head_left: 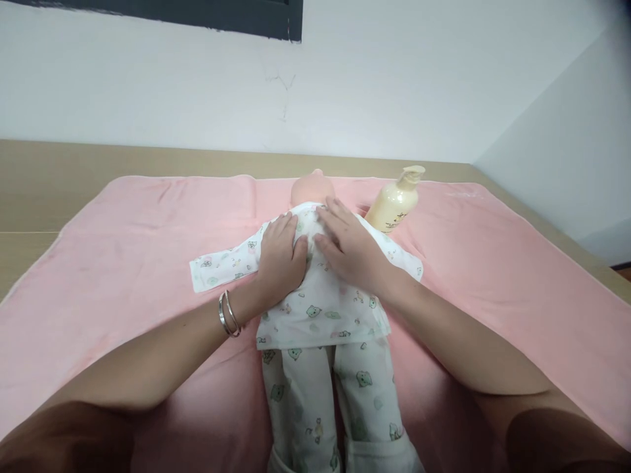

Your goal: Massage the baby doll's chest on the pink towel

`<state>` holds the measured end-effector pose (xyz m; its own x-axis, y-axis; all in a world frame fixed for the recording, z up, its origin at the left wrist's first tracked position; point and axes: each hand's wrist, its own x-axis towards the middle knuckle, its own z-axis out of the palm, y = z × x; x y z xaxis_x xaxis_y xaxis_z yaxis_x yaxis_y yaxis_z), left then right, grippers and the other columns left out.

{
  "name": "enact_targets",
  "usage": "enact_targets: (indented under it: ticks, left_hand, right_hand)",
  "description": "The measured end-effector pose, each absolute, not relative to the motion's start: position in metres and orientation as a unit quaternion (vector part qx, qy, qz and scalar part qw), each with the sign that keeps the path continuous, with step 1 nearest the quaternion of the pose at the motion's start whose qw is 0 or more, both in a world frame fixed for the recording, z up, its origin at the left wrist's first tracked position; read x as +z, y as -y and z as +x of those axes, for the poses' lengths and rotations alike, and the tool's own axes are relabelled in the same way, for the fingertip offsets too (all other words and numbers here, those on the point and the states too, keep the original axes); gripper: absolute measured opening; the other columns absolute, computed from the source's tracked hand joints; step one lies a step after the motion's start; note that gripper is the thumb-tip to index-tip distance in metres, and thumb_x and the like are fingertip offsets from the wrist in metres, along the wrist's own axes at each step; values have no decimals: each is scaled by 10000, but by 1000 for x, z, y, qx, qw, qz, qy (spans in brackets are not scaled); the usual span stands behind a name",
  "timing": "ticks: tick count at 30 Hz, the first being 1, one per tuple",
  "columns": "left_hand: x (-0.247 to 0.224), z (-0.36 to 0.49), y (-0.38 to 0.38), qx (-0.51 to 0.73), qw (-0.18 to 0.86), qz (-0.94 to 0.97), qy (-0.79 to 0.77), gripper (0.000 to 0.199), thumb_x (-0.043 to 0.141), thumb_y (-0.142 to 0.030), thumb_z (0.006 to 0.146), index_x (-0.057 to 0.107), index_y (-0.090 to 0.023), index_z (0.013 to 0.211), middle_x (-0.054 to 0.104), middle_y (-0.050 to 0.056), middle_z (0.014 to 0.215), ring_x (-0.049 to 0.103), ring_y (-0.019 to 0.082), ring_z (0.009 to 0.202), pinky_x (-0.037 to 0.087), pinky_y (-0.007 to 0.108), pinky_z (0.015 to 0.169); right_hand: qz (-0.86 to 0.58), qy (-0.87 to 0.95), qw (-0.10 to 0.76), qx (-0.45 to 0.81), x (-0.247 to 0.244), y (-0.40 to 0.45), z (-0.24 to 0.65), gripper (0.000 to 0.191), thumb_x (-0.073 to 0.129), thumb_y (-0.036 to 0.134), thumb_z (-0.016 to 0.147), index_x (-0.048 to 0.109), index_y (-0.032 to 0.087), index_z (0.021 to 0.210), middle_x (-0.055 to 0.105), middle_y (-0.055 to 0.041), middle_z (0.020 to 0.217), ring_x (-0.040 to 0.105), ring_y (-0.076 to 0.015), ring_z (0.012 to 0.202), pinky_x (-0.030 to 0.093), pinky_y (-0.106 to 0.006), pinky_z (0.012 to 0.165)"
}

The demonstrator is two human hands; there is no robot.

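A doll (311, 188) lies on a pink blanket (148, 223), its head toward the wall. It wears a white printed top (320, 315) and matching trousers (308, 394). My left hand (283, 253) rests flat on the left side of the top's chest, near the shoulder, fingers extended. My right hand (350, 246) lies on the right side of the chest, fingers spread and slightly blurred, with its fingertips near the collar. Neither hand grips anything. The doll's sleeves reach out to both sides.
A cream pump bottle (393, 203) leans at a tilt on the blanket, right of the doll's head. The blanket covers a wooden surface (29, 177) that meets a white wall (197, 98). A dark frame (221, 16) is on the wall at upper left.
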<state>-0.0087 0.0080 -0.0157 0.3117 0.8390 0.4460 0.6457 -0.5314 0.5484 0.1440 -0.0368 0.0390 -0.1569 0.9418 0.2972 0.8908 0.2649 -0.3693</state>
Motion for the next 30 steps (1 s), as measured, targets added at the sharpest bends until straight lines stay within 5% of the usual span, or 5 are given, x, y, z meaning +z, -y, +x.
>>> enact_targets:
  ticks: [5, 11, 18, 26, 30]
  left_hand:
    - [-14, -9, -7, 361, 115, 805, -457, 484, 316, -319, 953, 511, -105, 1341, 525, 169, 1434, 451, 293, 1368, 354, 528, 1162]
    - [-10, -8, -6, 340, 108, 806, -473, 488, 317, -282, 933, 509, -77, 1333, 527, 185, 1428, 454, 297, 1362, 341, 530, 1169]
    - [-10, -7, -4, 345, 120, 798, -479, 482, 322, -297, 931, 511, -109, 1332, 522, 165, 1439, 442, 299, 1371, 304, 564, 1180]
    - [-11, -8, -7, 353, 115, 806, -461, 482, 313, -302, 933, 518, -115, 1328, 540, 156, 1415, 470, 290, 1339, 351, 520, 1161]
    - [-13, -7, -11, 352, 112, 813, -449, 490, 315, -286, 931, 512, -90, 1335, 537, 176, 1413, 467, 290, 1343, 370, 515, 1156]
  right_hand:
    - [-578, 742, 338, -27, 35, 36, 147, 548, 355, 289, 922, 421, 171, 1454, 298, -81, 1609, 195, -251, 1516, 253, -561, 1211]
    - [-559, 773, 297, 31, 31, 32, 148, 495, 389, 306, 909, 570, 128, 1334, 515, -127, 1469, 438, -230, 1404, 345, -467, 1191]
    - [-589, 757, 282, 14, 36, 36, 145, 549, 368, 281, 922, 439, 125, 1443, 325, -134, 1591, 217, -291, 1507, 263, -582, 1199]
    - [-585, 744, 322, -14, 38, 36, 147, 544, 357, 266, 923, 420, 178, 1456, 258, -69, 1625, 135, -243, 1529, 253, -524, 1216]
    - [-595, 761, 259, 19, 32, 31, 146, 552, 348, 290, 948, 422, 82, 1454, 303, -147, 1599, 179, -288, 1516, 204, -539, 1222]
